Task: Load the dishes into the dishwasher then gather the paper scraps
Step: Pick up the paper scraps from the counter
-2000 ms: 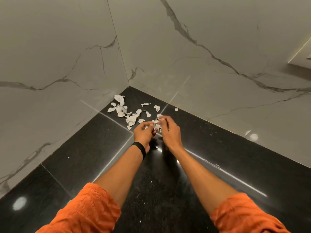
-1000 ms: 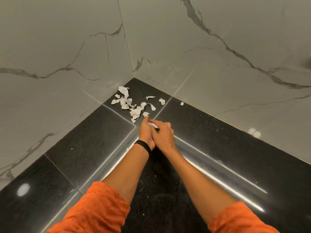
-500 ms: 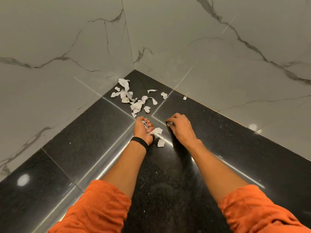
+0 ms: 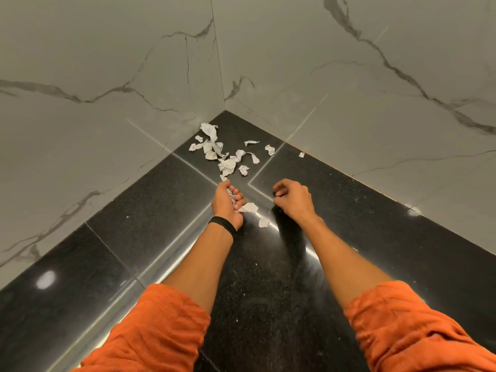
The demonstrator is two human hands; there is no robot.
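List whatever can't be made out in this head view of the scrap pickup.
1. Head view: how many paper scraps the left hand grips; its curled fingers cover the wad.
2. Head view: whether the right hand pinches anything; its curled fingers hide the tips.
3. Head view: any print on the scrap pile; too small.
4. Head view: the orange sleeves; cut off by the bottom edge.

No text, label, brand, number or sign could be read anywhere in the frame; the paper scraps (image 4: 228, 160) just above the middle carried faint grey marks, too small and blurred to tell as print. The black wristband (image 4: 223, 226) at the centre showed no legible mark.
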